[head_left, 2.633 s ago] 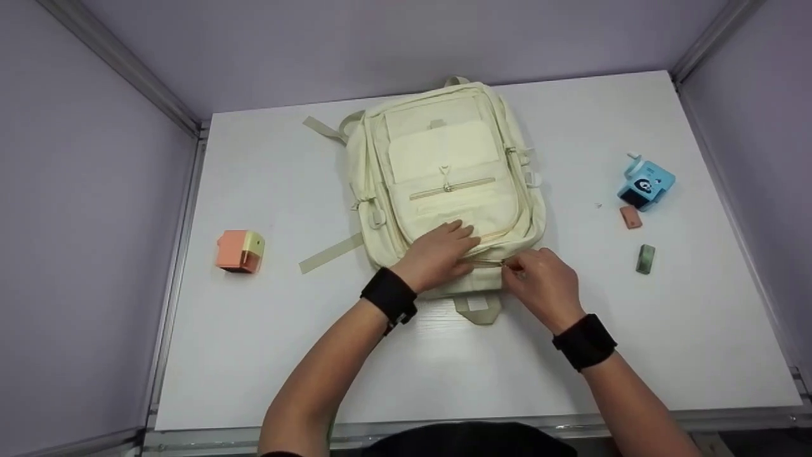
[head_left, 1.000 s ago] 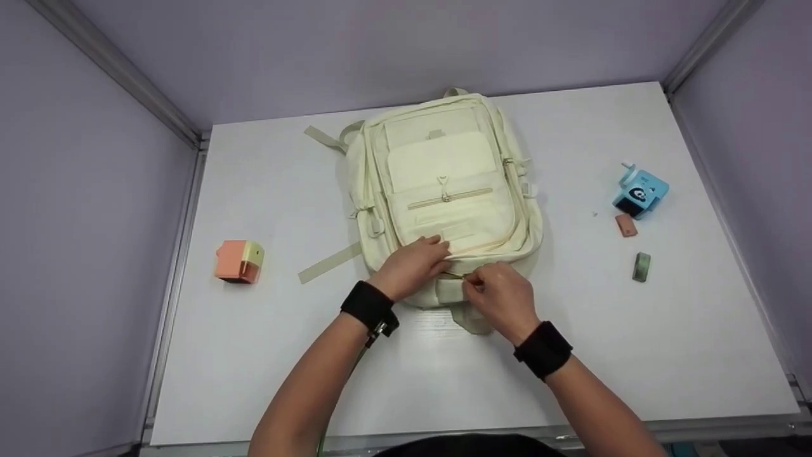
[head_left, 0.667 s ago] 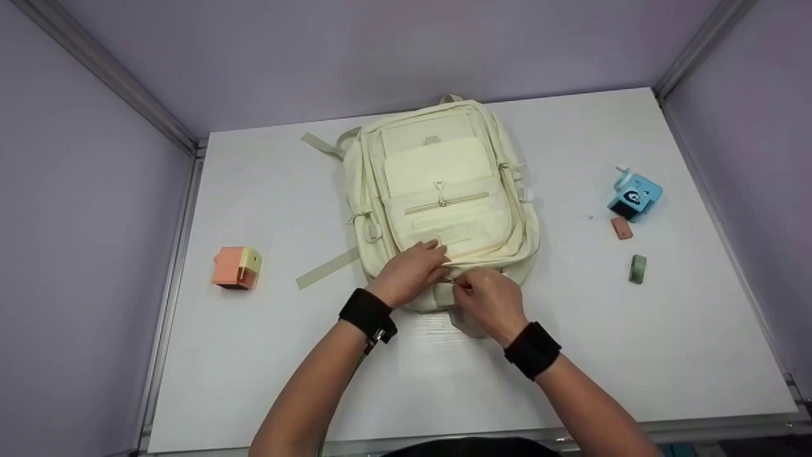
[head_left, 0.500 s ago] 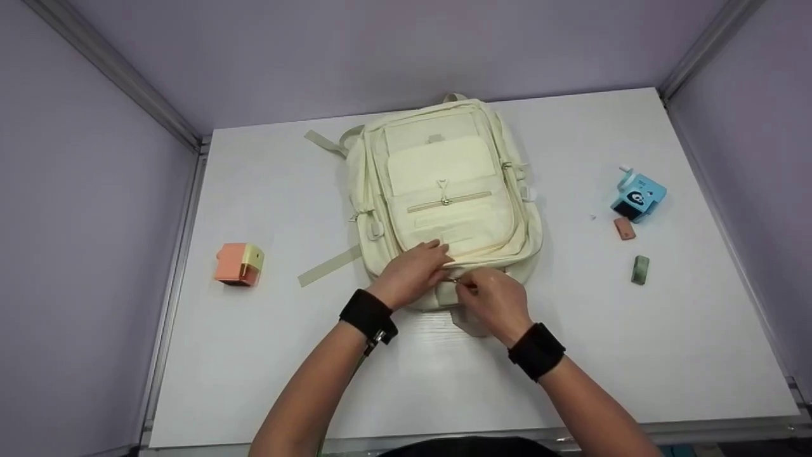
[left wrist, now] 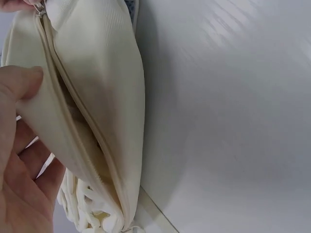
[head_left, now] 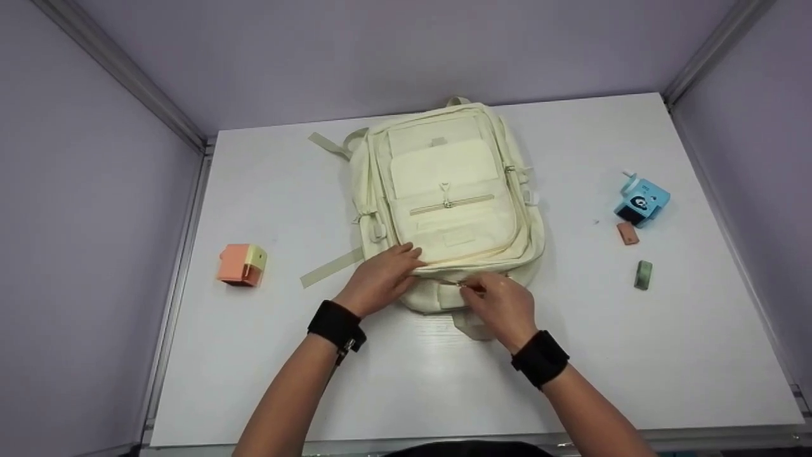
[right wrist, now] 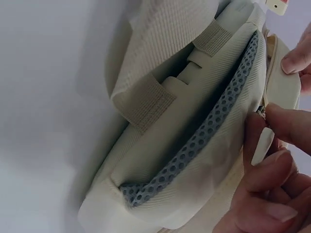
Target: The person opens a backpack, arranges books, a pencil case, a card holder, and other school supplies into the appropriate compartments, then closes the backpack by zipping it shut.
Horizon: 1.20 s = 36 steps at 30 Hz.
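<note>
A cream backpack [head_left: 444, 162] lies front side up, its bottom end towards me. Along that end runs a zipper [left wrist: 97, 136], parted into a long gap on the left of its slider [left wrist: 40, 9]. My right hand [head_left: 504, 308] pinches the small pull tab [right wrist: 263, 145] near the middle of the bottom end. My left hand [head_left: 379, 279] holds the bag's edge further left, its thumb on the fabric beside the gap and its fingers over the front panel. The inside of the pocket is mostly hidden.
An orange-and-yellow box-shaped object [head_left: 242, 264] stands at the left of the white table [head_left: 254, 381]. On the right are a blue object with a crank [head_left: 643, 200], a small orange block [head_left: 628, 233] and a green block [head_left: 643, 275]. A loose strap [head_left: 331, 268] sticks out left.
My right hand has moved left along the bottom zipper with the pull tab, then stayed near the middle. My left hand has slid left along the bag's edge.
</note>
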Each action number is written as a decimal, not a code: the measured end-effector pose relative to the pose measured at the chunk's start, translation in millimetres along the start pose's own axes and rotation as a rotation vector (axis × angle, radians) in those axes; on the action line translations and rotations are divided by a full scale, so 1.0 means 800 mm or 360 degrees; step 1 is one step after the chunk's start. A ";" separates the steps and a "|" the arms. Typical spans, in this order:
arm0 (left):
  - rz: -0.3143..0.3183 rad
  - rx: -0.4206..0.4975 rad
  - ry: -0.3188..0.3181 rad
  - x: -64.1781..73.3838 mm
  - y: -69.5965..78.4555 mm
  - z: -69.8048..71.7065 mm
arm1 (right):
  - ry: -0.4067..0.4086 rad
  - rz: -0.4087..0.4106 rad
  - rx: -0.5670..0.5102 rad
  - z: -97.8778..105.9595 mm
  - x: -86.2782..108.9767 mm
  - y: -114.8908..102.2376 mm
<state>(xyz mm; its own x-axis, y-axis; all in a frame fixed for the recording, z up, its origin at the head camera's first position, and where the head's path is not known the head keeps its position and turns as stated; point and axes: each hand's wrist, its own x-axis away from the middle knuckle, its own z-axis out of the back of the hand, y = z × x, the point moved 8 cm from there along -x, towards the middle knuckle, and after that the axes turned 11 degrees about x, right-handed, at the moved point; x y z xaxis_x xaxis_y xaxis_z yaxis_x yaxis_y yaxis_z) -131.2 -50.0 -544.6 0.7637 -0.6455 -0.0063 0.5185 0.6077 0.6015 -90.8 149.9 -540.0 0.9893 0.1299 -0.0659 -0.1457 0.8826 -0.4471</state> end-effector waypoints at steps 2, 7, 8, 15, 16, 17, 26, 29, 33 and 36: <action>0.0011 0.0007 0.0010 0.000 -0.002 0.000 | -0.0008 -0.0047 -0.0068 -0.001 0.001 0.003; 0.0077 0.0034 0.0026 -0.002 -0.006 -0.001 | -0.0011 -0.0089 -0.0173 -0.003 0.002 0.004; 0.0084 0.0036 0.0022 -0.003 -0.005 0.000 | -0.0004 -0.0082 -0.0176 -0.004 0.002 0.004; 0.0100 0.0023 0.0002 -0.005 -0.003 0.002 | 0.0044 -0.0019 -0.0193 -0.004 0.001 -0.001; 0.0099 0.0021 0.0000 -0.005 -0.003 0.002 | 0.0046 -0.0010 -0.0194 -0.004 0.001 -0.002; 0.0100 0.0019 -0.0002 -0.005 -0.003 0.002 | 0.0044 -0.0003 -0.0196 -0.004 0.001 -0.004; 0.0112 0.0004 -0.0016 -0.007 -0.005 -0.001 | 0.0083 0.0132 -0.0119 -0.012 -0.004 -0.030; 0.0120 0.0008 -0.0017 -0.009 -0.005 -0.001 | 0.0122 0.0217 -0.0056 -0.017 -0.005 -0.047; 0.0127 0.0014 -0.0018 -0.009 -0.005 -0.002 | 0.0132 0.0288 0.0007 -0.026 -0.010 -0.070; 0.0123 0.0018 -0.0009 -0.006 -0.006 -0.003 | 0.0128 0.0336 0.0034 -0.034 -0.014 -0.084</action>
<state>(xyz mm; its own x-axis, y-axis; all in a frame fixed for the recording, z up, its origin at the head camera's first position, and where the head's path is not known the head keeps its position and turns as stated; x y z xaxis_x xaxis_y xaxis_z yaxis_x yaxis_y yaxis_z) -136.6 -48.6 -549.1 0.7990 -0.5996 0.0448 0.4539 0.6504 0.6091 -91.8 77.1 -533.1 0.9335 0.2770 -0.2276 -0.3487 0.8491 -0.3968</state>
